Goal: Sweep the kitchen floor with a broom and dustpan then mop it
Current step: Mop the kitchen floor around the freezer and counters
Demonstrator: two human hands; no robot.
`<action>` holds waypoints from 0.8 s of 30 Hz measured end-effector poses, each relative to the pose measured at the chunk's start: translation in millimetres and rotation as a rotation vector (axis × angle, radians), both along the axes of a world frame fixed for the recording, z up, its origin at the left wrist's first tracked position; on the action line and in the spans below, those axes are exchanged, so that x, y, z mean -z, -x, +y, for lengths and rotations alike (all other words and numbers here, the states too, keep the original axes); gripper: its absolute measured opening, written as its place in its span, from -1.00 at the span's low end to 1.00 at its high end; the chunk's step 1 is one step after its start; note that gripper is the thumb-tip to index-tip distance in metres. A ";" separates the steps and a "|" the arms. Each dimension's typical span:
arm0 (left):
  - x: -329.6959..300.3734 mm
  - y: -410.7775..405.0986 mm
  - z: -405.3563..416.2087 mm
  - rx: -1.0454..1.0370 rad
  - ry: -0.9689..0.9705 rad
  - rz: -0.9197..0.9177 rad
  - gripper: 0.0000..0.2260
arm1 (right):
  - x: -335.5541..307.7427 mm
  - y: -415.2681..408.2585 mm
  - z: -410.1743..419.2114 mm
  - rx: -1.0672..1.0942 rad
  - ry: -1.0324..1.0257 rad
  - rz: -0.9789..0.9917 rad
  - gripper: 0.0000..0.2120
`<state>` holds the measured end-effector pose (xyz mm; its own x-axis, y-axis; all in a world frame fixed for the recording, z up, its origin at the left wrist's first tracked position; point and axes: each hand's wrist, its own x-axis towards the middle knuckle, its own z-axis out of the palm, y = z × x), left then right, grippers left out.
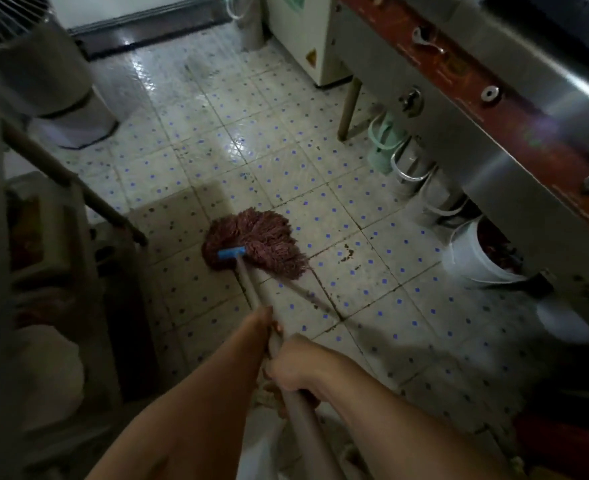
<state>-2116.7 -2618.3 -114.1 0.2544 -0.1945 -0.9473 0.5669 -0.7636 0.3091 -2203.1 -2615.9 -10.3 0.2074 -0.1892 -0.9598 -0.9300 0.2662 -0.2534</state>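
Head view, left to right. Dim shelving (54, 258) at left edge, contents unclear. Left hand (263, 327) curled round the mop handle (251, 289), further down the shaft. Mop head (255, 242), reddish yarn with blue clamp (231, 252), lies spread on the dotted tile floor (372, 258) ahead. Right hand (294, 367) grips the handle higher up, fingers wrapped. White bucket (473, 258) sits under the steel counter (514, 140) at right.
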 end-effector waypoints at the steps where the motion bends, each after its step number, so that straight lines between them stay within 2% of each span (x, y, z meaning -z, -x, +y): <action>1: 2.1 0.4 10.7 -0.020 -0.023 -0.031 -0.66 | 2.1 1.8 8.8 -0.019 -0.016 -0.004 -0.78; 4: 5.1 4.9 43.9 -0.098 -0.069 -0.090 -0.65 | 9.2 8.4 32.8 -0.115 -0.041 -0.032 -0.89; 5: 6.2 8.4 54.8 -0.143 -0.081 -0.093 -0.65 | 11.2 11.5 41.1 -0.156 -0.040 -0.045 -0.87; 8: 12.3 25.4 79.9 -0.223 -0.093 -0.100 -0.64 | 19.4 26.6 58.7 -0.286 0.003 -0.096 -0.62; 11: 14.8 51.8 92.7 -0.287 -0.114 -0.119 -0.67 | 22.5 54.4 66.8 -0.406 0.098 -0.116 -0.62; 16: 8.7 115.4 80.9 -0.270 -0.076 -0.093 -0.65 | 13.7 119.3 57.1 -0.362 0.078 -0.103 -0.58; 24: -14.8 238.0 23.5 -0.053 -0.059 0.040 -0.70 | -19.4 241.2 24.6 -0.137 0.172 -0.009 -0.65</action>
<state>-2354.7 -2594.8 -99.3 0.2244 -0.1253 -0.9664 0.6176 -0.7488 0.2405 -2444.3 -2591.4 9.1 0.2506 -0.3193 -0.9139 -0.9521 0.0895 -0.2923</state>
